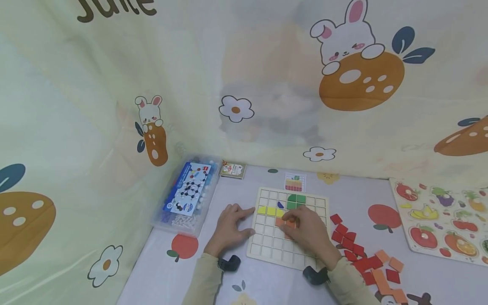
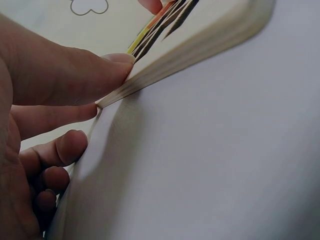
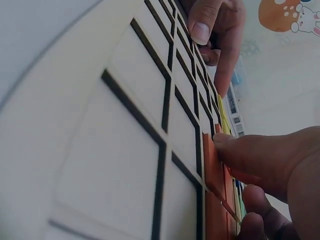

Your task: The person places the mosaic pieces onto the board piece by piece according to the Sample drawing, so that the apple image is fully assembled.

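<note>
A pale square grid board (image 1: 263, 252) lies on the table, with yellow tiles (image 1: 271, 211), green pieces (image 1: 296, 201) and a small dark blue piece (image 1: 280, 205) in its upper cells. Orange tiles (image 1: 280, 221) sit below the yellow row. My left hand (image 1: 230, 226) touches the board's left edge with thumb and index finger extended; the other fingers are bent. My right hand (image 1: 308, 228) is over the middle of the board, pinching an orange tile (image 3: 223, 201) that stands tilted above the orange row. The hand partly hides the cells beneath it.
Loose red tiles (image 1: 347, 243) and orange tiles (image 1: 380, 280) are scattered right of the board. A picture card (image 1: 295, 183) lies behind it. Left stands a clear plastic box (image 1: 184, 199) beside a small box (image 1: 233, 170). A fruit puzzle board (image 1: 438, 224) is at far right.
</note>
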Demonstrator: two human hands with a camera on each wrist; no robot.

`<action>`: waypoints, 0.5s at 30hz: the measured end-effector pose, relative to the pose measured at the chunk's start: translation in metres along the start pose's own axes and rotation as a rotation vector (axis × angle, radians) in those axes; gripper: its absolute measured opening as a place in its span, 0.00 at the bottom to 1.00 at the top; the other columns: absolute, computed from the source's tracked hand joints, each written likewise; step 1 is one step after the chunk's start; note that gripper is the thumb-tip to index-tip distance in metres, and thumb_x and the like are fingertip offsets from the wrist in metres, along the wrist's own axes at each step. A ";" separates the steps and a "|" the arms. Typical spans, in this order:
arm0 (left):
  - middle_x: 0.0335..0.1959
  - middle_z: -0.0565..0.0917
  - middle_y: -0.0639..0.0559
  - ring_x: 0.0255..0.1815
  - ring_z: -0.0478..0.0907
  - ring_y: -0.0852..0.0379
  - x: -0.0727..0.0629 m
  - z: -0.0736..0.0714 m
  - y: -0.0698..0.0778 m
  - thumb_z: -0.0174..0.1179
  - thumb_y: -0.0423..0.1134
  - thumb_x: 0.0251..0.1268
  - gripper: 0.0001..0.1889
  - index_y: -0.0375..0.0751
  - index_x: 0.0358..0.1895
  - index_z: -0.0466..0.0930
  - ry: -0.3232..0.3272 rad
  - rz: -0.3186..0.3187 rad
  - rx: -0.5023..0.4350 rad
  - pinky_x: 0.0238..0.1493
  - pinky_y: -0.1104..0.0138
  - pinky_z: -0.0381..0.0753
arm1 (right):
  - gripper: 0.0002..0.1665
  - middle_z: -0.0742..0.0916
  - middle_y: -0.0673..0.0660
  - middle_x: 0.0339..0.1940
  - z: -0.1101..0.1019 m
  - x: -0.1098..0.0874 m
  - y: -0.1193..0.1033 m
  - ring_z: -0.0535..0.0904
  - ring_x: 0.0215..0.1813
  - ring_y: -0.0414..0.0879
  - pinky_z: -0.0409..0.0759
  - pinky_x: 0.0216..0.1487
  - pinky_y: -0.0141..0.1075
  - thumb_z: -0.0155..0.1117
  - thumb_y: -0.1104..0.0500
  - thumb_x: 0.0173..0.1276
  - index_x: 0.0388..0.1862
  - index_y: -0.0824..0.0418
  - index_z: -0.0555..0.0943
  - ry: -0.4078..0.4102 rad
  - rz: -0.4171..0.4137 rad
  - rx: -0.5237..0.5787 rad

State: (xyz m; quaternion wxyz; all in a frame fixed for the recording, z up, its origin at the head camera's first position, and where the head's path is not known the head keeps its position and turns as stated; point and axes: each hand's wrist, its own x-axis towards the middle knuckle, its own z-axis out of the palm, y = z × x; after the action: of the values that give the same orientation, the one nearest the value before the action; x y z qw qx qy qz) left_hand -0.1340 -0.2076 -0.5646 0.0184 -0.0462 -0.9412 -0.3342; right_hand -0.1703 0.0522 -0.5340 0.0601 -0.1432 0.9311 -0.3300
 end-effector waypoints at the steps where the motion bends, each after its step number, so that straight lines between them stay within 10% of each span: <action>1: 0.37 0.72 0.59 0.42 0.63 0.61 0.000 0.000 0.000 0.74 0.46 0.54 0.34 0.58 0.69 0.83 -0.001 -0.002 0.000 0.46 0.63 0.64 | 0.16 0.83 0.50 0.38 0.000 0.000 0.000 0.74 0.40 0.47 0.72 0.38 0.38 0.82 0.51 0.62 0.47 0.54 0.92 -0.001 0.000 -0.001; 15: 0.38 0.72 0.60 0.43 0.63 0.61 0.000 0.000 0.004 0.74 0.46 0.55 0.34 0.58 0.70 0.82 -0.021 -0.035 0.003 0.47 0.63 0.64 | 0.23 0.84 0.52 0.36 -0.041 -0.026 0.036 0.73 0.35 0.45 0.71 0.31 0.34 0.81 0.44 0.63 0.51 0.55 0.91 0.112 -0.008 -0.042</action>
State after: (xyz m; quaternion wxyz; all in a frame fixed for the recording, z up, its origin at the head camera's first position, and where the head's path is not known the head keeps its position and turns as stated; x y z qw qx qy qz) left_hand -0.1339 -0.2050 -0.5620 0.0027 -0.0330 -0.9424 -0.3327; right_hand -0.1620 0.1113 -0.5239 0.0033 -0.1296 0.9391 -0.3182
